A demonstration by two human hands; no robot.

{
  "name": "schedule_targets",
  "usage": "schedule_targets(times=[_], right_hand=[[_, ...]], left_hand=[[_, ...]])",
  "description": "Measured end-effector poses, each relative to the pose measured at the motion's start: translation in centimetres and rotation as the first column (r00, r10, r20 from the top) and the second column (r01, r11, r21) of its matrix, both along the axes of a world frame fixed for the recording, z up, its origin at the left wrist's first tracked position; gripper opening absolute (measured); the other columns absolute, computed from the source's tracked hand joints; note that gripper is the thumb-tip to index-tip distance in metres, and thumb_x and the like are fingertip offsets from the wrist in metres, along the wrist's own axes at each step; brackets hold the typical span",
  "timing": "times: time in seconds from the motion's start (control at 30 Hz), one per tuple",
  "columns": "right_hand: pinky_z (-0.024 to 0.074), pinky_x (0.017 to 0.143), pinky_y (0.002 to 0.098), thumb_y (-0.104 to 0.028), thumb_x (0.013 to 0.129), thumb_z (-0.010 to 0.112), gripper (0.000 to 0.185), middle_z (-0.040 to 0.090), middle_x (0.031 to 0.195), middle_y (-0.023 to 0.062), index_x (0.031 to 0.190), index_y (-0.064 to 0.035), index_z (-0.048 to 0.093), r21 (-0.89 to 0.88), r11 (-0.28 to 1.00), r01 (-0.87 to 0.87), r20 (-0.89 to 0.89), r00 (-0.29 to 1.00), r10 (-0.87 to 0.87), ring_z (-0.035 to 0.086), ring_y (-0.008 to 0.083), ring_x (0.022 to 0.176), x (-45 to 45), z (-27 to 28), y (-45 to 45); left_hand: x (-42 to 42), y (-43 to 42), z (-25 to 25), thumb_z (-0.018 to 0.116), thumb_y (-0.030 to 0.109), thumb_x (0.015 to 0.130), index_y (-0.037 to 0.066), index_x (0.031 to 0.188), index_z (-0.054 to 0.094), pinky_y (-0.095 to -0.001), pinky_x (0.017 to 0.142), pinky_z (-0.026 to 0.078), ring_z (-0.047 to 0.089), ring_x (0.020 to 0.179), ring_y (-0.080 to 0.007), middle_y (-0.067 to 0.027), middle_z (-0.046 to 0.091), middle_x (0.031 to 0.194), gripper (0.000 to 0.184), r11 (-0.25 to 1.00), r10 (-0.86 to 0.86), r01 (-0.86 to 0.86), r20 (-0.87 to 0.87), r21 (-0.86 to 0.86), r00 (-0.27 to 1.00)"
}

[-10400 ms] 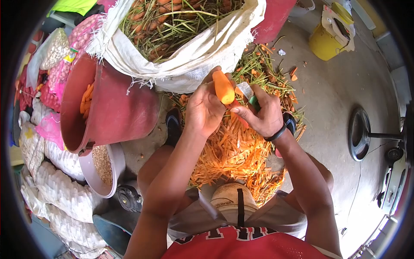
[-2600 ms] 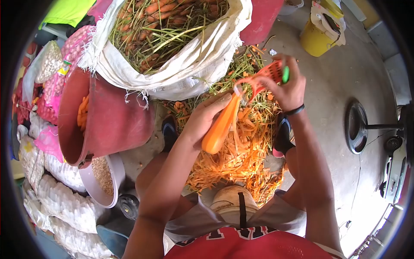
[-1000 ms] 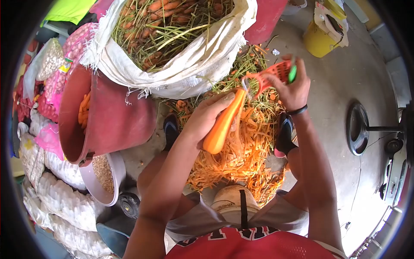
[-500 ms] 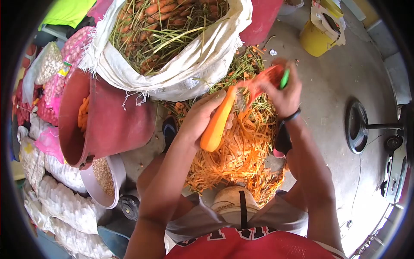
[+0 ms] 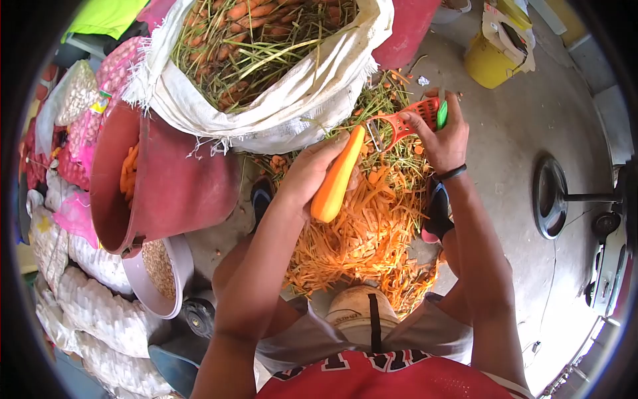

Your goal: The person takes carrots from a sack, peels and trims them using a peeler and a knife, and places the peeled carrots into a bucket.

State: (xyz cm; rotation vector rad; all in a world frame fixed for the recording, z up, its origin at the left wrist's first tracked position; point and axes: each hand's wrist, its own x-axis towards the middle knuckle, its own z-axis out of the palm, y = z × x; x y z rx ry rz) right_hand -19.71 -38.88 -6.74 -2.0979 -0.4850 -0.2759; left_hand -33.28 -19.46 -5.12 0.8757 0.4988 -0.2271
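A smooth peeled carrot [image 5: 337, 183] lies slanted in my left hand [image 5: 311, 165], whose fingers wrap around it. My right hand [image 5: 444, 138] grips a red-orange peeler [image 5: 407, 124] with a metal blade at its end. The blade sits just right of the carrot's narrow upper tip, apart from it. A green-handled knife [image 5: 442, 114] also shows in my right hand, beside the peeler's handle. Below both hands spreads a heap of orange carrot peelings [image 5: 355, 243], mixed with green stalks higher up.
A white sack [image 5: 286, 120] of unpeeled carrots stands ahead. To the left is a red tub [image 5: 189, 186] with carrots inside, near a pale basin [image 5: 183, 266]. Filled sacks [image 5: 100, 312] line the left side. A yellow bucket [image 5: 485, 63] is far right.
The peeler, blurred near the carrot's tip earlier, is now still and slightly to the right of it. The carrot has shifted a little upward and tilts slightly differently.
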Motion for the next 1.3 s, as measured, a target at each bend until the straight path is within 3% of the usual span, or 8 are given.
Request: schedule_targets(times=[0.2, 0.3, 0.47, 0.7, 0.87, 0.97, 1.07, 1.3], right_hand=[[0.0537, 0.069, 0.0380, -0.048, 0.076, 0.079, 0.060, 0.069, 0.079, 0.0150, 0.107, -0.0024, 0.056, -0.045, 0.995, -0.086, -0.189, 0.979, 0.076, 0.071, 0.0264, 0.076, -0.5, -1.7, 1.1], [0.0535, 0.067, 0.0417, -0.048, 0.079, 0.076, 0.057, 0.069, 0.077, 0.0153, 0.108, -0.0034, 0.055, -0.270, 0.936, -0.227, -0.230, 0.959, 0.166, 0.070, 0.0319, 0.074, -2.0, -2.8, 2.0], [0.0497, 0.077, 0.0500, -0.042, 0.097, 0.052, 0.042, 0.060, 0.104, 0.0289, 0.113, -0.0036, 0.051, -0.332, 0.899, -0.286, -0.205, 0.952, 0.227, 0.064, 0.0398, 0.093, -3.0, -3.7, 2.0], [0.0509, 0.060, 0.0409, -0.032, 0.094, 0.062, 0.036, 0.063, 0.073, 0.0187, 0.107, 0.0001, 0.053, -0.061, 0.912, -0.405, -0.173, 0.905, 0.389, 0.067, 0.0335, 0.067, -5.3, 2.4, 2.3], [0.0515, 0.054, 0.0369, -0.052, 0.072, 0.081, 0.062, 0.061, 0.063, 0.0121, 0.102, -0.0027, 0.056, -0.148, 0.833, -0.533, -0.026, 0.844, 0.535, 0.066, 0.0288, 0.057, -7.0, 2.5, 2.7], [0.0511, 0.054, 0.0378, -0.052, 0.072, 0.080, 0.061, 0.060, 0.062, 0.0126, 0.099, -0.0024, 0.056, -0.185, 0.847, -0.498, -0.037, 0.865, 0.500, 0.065, 0.0309, 0.057, -6.7, 2.3, 2.6], [0.0496, 0.053, 0.0398, -0.054, 0.073, 0.078, 0.061, 0.058, 0.062, 0.0153, 0.095, -0.0017, 0.056, -0.230, 0.834, -0.501, -0.045, 0.862, 0.505, 0.064, 0.0355, 0.057, -6.3, 2.2, 2.4], [0.0466, 0.050, 0.0399, -0.055, 0.076, 0.076, 0.059, 0.054, 0.056, 0.0155, 0.084, -0.0005, 0.054, -0.176, 0.839, -0.515, -0.057, 0.856, 0.514, 0.060, 0.0361, 0.052, -6.2, 2.1, 2.0]], left_hand=[[0.9, 0.3, -1.4, 0.054, 0.037, 0.099, 0.012, 0.115, 0.059, -0.0449, 0.090, 0.049, 0.054, 0.062, -0.0077, 0.0037, 0.057, 0.076, 0.030, 0.940, 0.283, -0.284, -0.033, -0.189, 0.958], [1.5, 0.0, -1.9, 0.055, 0.037, 0.098, 0.012, 0.110, 0.060, -0.0400, 0.088, 0.051, 0.054, 0.061, -0.0075, 0.0029, 0.057, 0.075, 0.028, 0.905, 0.362, -0.355, -0.013, -0.233, 0.932], [2.0, -0.2, -3.1, 0.057, 0.044, 0.096, 0.013, 0.103, 0.059, -0.0285, 0.054, 0.045, 0.054, 0.062, -0.0119, -0.0002, 0.058, 0.080, 0.032, 0.850, 0.486, -0.457, 0.052, -0.263, 0.873], [3.0, -1.2, -3.1, 0.061, 0.056, 0.089, 0.012, 0.101, 0.054, -0.0300, 0.054, 0.053, 0.059, 0.066, -0.0138, -0.0002, 0.057, 0.081, 0.046, 0.782, 0.580, -0.572, -0.047, -0.246, 0.813], [2.9, -1.4, -3.8, 0.060, 0.043, 0.095, 0.009, 0.107, 0.048, -0.0382, 0.056, 0.054, 0.057, 0.064, -0.0187, -0.0023, 0.048, 0.079, 0.038, 0.798, 0.531, -0.507, -0.017, -0.326, 0.847], [3.4, -1.7, -4.4, 0.057, 0.040, 0.097, 0.008, 0.107, 0.048, -0.0352, 0.055, 0.055, 0.059, 0.064, -0.0168, -0.0019, 0.049, 0.078, 0.035, 0.799, 0.560, -0.541, -0.002, -0.263, 0.828], [2.8, -1.7, -4.2, 0.046, 0.038, 0.102, 0.007, 0.119, 0.051, -0.0329, 0.068, 0.058, 0.066, 0.084, -0.0185, -0.0066, 0.063, 0.102, 0.036, 0.847, 0.503, -0.470, 0.086, -0.250, 0.860], [2.7, -2.2, -3.5, 0.051, 0.035, 0.100, 0.006, 0.119, 0.051, -0.0363, 0.077, 0.057, 0.065, 0.089, -0.0185, -0.0060, 0.062, 0.103, 0.035, 0.845, 0.509, -0.484, 0.068, -0.229, 0.858]])
